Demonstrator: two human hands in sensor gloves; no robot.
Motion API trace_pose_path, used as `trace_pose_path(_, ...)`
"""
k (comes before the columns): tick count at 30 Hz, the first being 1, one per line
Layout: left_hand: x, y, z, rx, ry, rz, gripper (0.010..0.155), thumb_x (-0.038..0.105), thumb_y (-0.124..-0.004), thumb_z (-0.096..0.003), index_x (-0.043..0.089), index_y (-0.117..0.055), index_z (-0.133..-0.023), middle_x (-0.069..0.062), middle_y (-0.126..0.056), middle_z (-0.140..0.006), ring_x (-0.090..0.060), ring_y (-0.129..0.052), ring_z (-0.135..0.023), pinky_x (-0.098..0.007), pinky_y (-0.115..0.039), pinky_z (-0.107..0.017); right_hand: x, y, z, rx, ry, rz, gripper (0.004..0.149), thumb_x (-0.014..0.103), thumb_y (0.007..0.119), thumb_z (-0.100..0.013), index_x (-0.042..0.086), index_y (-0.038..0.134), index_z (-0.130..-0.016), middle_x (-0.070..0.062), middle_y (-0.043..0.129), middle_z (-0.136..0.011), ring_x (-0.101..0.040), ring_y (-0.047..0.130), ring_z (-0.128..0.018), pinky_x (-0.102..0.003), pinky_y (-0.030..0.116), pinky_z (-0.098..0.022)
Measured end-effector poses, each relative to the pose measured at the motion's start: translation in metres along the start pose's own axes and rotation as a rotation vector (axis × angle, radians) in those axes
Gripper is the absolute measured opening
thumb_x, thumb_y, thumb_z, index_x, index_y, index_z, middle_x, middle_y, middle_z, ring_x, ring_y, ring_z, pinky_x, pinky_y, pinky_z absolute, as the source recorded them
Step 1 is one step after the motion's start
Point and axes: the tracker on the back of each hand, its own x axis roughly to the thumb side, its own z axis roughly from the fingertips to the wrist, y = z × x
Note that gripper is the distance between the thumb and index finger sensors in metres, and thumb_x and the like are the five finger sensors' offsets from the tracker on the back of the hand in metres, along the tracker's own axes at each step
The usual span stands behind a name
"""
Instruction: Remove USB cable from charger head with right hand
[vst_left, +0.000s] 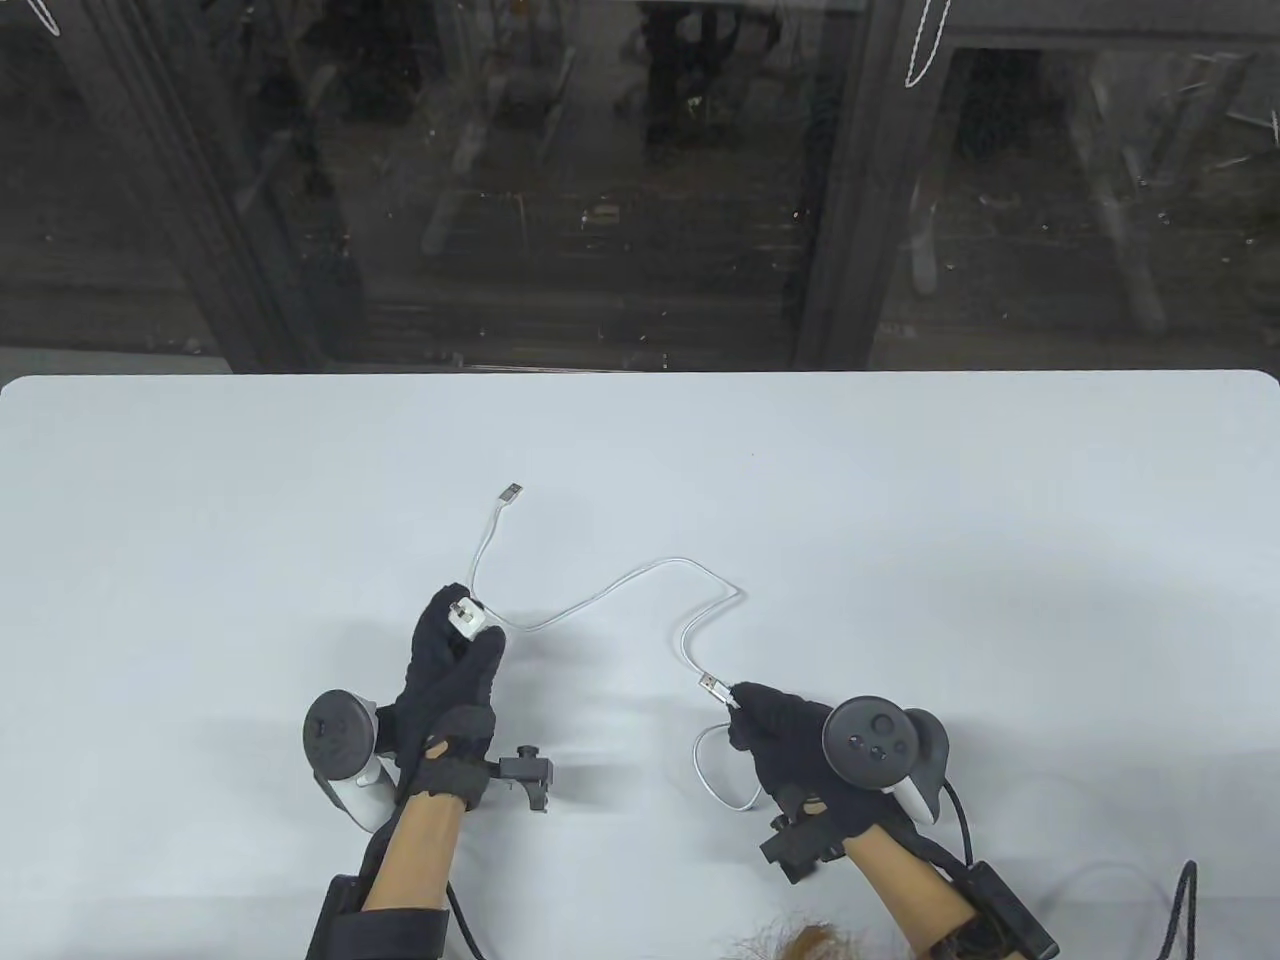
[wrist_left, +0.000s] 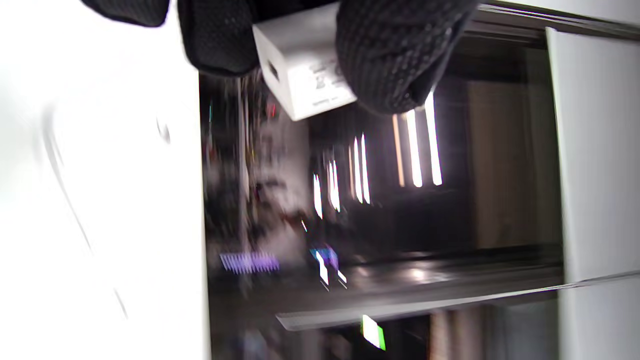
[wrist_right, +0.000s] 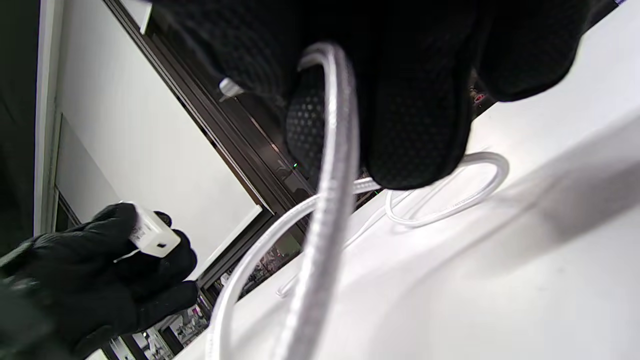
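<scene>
Pinching the freed plug (vst_left: 711, 688) lower right, right hand (vst_left: 800, 745) sits well apart from charger (vst_left: 465, 617), gripped by left hand (vst_left: 450, 670).

The left wrist view's background is motion-blurred; gloved fingers (wrist_left: 395, 55) partly hide the charger head (wrist_left: 305, 70).

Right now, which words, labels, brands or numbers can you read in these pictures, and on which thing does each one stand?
Charger head, held in the left hand: small grey print on one face, too blurred to read.
USB cable: no print visible.
Nothing else bears readable text.
</scene>
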Motion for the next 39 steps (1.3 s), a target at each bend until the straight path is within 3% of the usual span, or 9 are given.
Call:
trace_pose_path(5, 0.009, -0.005, -0.003, -0.151, -0.039, -0.464, 0.073, 0.03, -0.084, -0.0459, 0.014, -0.052, -0.11, -0.023, -0.052, -0.105, -0.049, -0.057, -0.087, -0.074, -0.043, -0.063, 0.0, 0.003, 0.0, 0.016, -0.004, 0.013, 0.04, 0.03, 0.078, -0.044, 0.009, 0.083, -0.078, -0.004, 0.1, -0.058, -0.032, 0.102, -0.05, -0.06, 0.073, -0.053)
trace_pose_path(8, 0.009, -0.012, -0.002, -0.285, 0.008, -0.739, 0.073, 0.028, -0.083, -0.0467, 0.012, -0.051, -0.111, -0.024, -0.051, -0.106, -0.05, -0.055, -0.087, -0.076, -0.038, -0.064, 0.001, 0.002, 0.001, 0.011, -0.007, 0.022, 0.04, 0.03, 0.078, -0.044, 0.009, 0.082, -0.078, -0.004, 0.1, -0.058, -0.032, 0.102, -0.05, -0.059, 0.073, -0.053)
trace_pose_path(14, -0.006, -0.023, -0.002, -0.456, 0.105, -0.987, 0.073, 0.029, -0.084, -0.0475, 0.009, -0.053, -0.11, -0.025, -0.056, -0.105, -0.05, -0.058, -0.087, -0.078, -0.034, -0.063, 0.002, 0.005, 0.001, 0.035, -0.011, 0.031, 0.04, 0.03, 0.078, -0.044, 0.009, 0.082, -0.079, -0.004, 0.1, -0.058, -0.032, 0.102, -0.05, -0.06, 0.072, -0.053)
trace_pose_path(17, -0.014, -0.026, 0.0, -0.524, 0.163, -1.101, 0.069, 0.029, -0.08, -0.0511, 0.01, -0.052, -0.111, -0.024, -0.05, -0.11, -0.054, -0.042, -0.097, -0.079, -0.029, -0.063, 0.003, 0.006, 0.001, 0.042, -0.01, 0.037, 0.04, 0.03, 0.078, -0.044, 0.009, 0.082, -0.079, -0.004, 0.099, -0.058, -0.032, 0.102, -0.051, -0.061, 0.07, -0.055)
trace_pose_path(21, -0.013, -0.027, 0.0, -0.558, 0.18, -0.999, 0.074, 0.035, -0.078, -0.0535, 0.012, -0.042, -0.114, -0.025, -0.03, -0.117, -0.057, -0.022, -0.102, -0.08, -0.024, -0.063, 0.004, 0.006, 0.001, 0.039, -0.017, 0.073, 0.04, 0.03, 0.078, -0.044, 0.009, 0.082, -0.079, -0.005, 0.099, -0.059, -0.033, 0.102, -0.052, -0.063, 0.067, -0.056)
trace_pose_path(25, 0.001, -0.028, 0.002, -0.532, 0.098, -0.845, 0.075, 0.039, -0.076, -0.0534, 0.011, -0.04, -0.113, -0.025, -0.03, -0.117, -0.058, -0.021, -0.102, -0.08, -0.025, -0.062, 0.005, -0.001, 0.0, 0.017, -0.026, 0.148, 0.04, 0.03, 0.08, -0.044, 0.011, 0.084, -0.079, -0.005, 0.1, -0.057, -0.032, 0.102, -0.048, -0.063, 0.065, -0.057)
trace_pose_path(30, 0.011, -0.035, 0.011, -0.567, 0.095, -0.337, 0.08, 0.05, -0.073, -0.0523, 0.01, -0.041, -0.113, -0.026, -0.033, -0.117, -0.059, -0.024, -0.102, -0.08, -0.027, -0.062, 0.014, -0.016, -0.01, -0.085, -0.087, 0.357, 0.04, 0.031, 0.081, -0.044, 0.015, 0.085, -0.08, -0.005, 0.099, -0.06, -0.033, 0.1, -0.054, -0.065, 0.063, -0.059)
trace_pose_path(32, 0.012, -0.04, 0.015, -0.606, 0.11, -0.245, 0.08, 0.051, -0.072, -0.0524, 0.01, -0.04, -0.113, -0.026, -0.032, -0.117, -0.059, -0.023, -0.102, -0.08, -0.026, -0.062, 0.02, -0.019, -0.016, -0.109, -0.101, 0.416, 0.04, 0.032, 0.081, -0.044, 0.015, 0.085, -0.08, -0.004, 0.099, -0.062, -0.034, 0.099, -0.056, -0.065, 0.062, -0.059)
trace_pose_path(39, 0.015, -0.058, 0.024, -0.716, 0.037, -0.382, 0.079, 0.05, -0.073, -0.0531, 0.011, -0.04, -0.114, -0.025, -0.03, -0.118, -0.059, -0.021, -0.102, -0.08, -0.027, -0.062, 0.036, 0.005, -0.05, 0.005, -0.117, 0.741, 0.039, 0.034, 0.082, -0.044, 0.02, 0.087, -0.079, -0.003, 0.099, -0.067, -0.037, 0.087, -0.076, -0.066, 0.058, -0.062)
